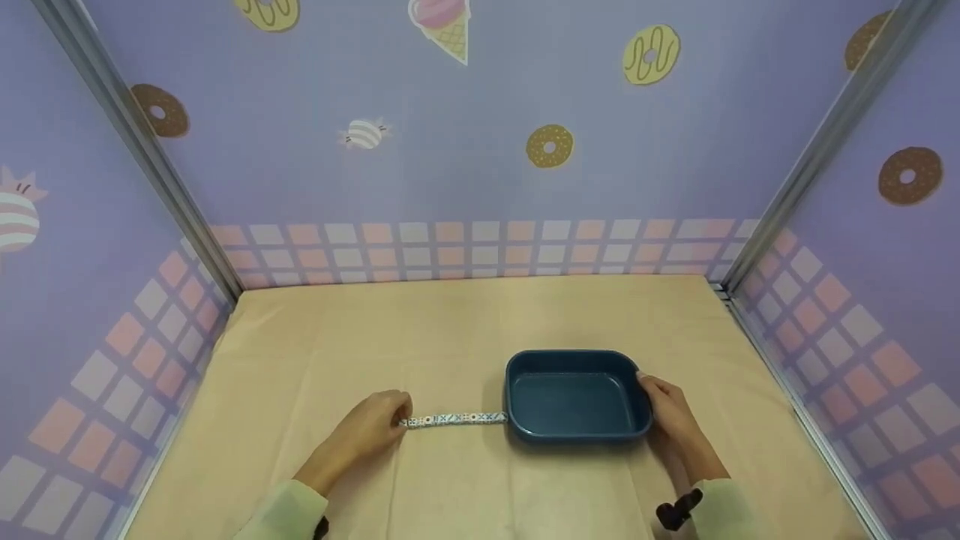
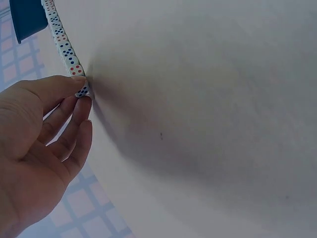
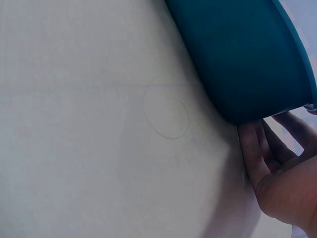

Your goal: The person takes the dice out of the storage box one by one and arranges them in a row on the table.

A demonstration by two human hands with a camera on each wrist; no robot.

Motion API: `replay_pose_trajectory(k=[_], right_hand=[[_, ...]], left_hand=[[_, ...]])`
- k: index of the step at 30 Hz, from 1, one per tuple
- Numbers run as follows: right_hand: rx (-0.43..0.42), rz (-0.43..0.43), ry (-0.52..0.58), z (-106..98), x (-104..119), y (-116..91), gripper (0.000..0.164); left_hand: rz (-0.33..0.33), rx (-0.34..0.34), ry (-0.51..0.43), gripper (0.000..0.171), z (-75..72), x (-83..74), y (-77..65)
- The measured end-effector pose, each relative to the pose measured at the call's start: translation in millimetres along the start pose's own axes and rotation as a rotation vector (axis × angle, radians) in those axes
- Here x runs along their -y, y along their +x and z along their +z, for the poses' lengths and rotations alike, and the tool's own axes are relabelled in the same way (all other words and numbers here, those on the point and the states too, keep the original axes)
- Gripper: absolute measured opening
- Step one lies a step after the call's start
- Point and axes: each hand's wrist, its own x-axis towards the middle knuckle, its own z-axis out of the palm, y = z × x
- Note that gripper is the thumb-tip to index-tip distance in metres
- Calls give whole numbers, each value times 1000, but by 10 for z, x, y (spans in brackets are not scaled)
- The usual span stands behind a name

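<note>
A straight row of small white dice (image 1: 454, 419) with blue and red pips runs across the cloth. Its right end meets the left wall of a dark teal rectangular dish (image 1: 577, 437). My left hand (image 1: 373, 425) pinches the die (image 2: 82, 92) at the row's left end between thumb and fingertips, the other fingers loosely bent. On the dish's far side, my right hand (image 1: 671, 416) lies against the right wall. Its fingers (image 3: 251, 148), nearly straight, touch that wall low near the cloth, and one fingertip reaches the rim. Nothing lies inside the dish.
A pale yellow cloth (image 1: 360, 330) covers the table. Purple printed walls (image 1: 465, 180) with metal corner posts (image 1: 806, 161) enclose it at the back and both sides. A dark wrist strap piece (image 1: 679, 510) shows at the right sleeve (image 1: 721, 510).
</note>
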Motion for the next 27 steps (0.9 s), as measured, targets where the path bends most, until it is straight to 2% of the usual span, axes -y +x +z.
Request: replay_pose_trajectory(k=[9,15,22,27], right_hand=[[-4,-2,-6,8,-16,-11,69],[-11,-10,35,16,-30,-10,65],[-2,1,10,5,-17,-36,65],[12,4,15,12,-11,5,62]], left_hand=[[-4,-19,14,22,31,7,-2],[-6,-26,-16,22,35,12,-6],[-53,42,-43,21,10,-4,-8],[-81,59,-67,25,-88,-43,57]])
